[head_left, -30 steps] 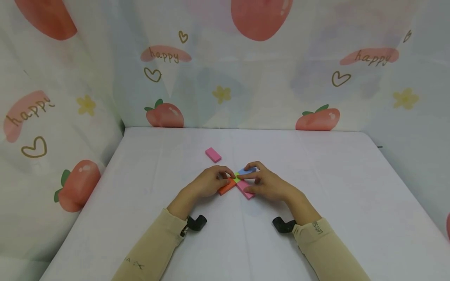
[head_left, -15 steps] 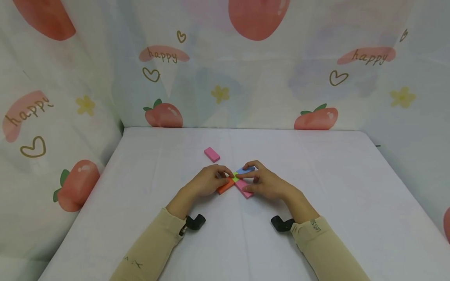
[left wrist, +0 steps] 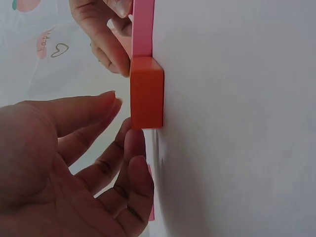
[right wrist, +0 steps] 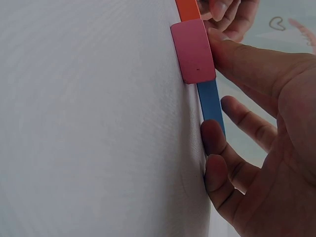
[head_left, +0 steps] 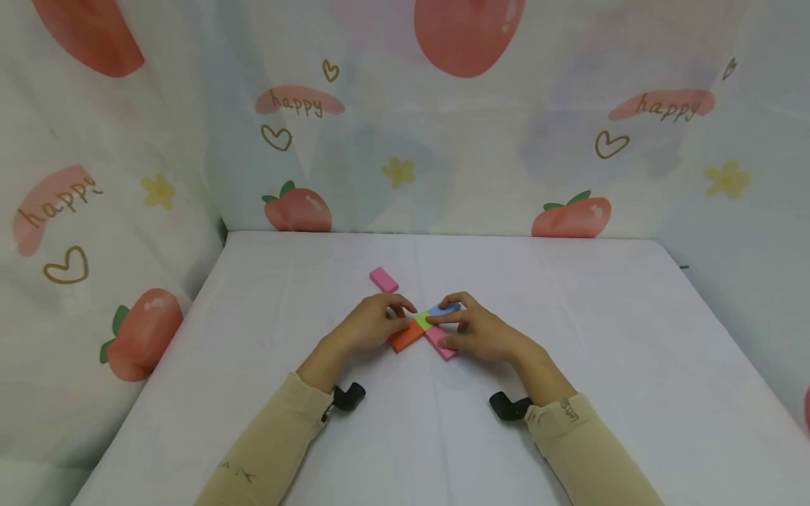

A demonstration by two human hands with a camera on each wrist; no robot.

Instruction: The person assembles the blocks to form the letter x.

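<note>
Four-coloured flat blocks meet corner to corner: orange (head_left: 407,338), green (head_left: 422,322), blue (head_left: 436,310) and pink (head_left: 436,338). My left hand (head_left: 375,322) hovers by the orange block's left side. In the left wrist view its thumb and forefinger stand apart from the orange block (left wrist: 147,96), while other fingers lie close to its edge. My right hand (head_left: 486,333) rests on the group, fingers loosely bent. Its thumb touches the pink block (right wrist: 193,52), one fingertip is over the green one, and others are by the blue block (right wrist: 210,101).
Another pink block (head_left: 383,280) lies farther back, beyond my left hand. A white cloth covers the table (head_left: 544,281). A patterned curtain (head_left: 468,154) hangs along the back and sides. Black wrist-mounted pieces (head_left: 349,397) sit under both sleeves.
My left fingers have drawn slightly left off the green and orange blocks, so more of both shows. My right hand stays on the group.
</note>
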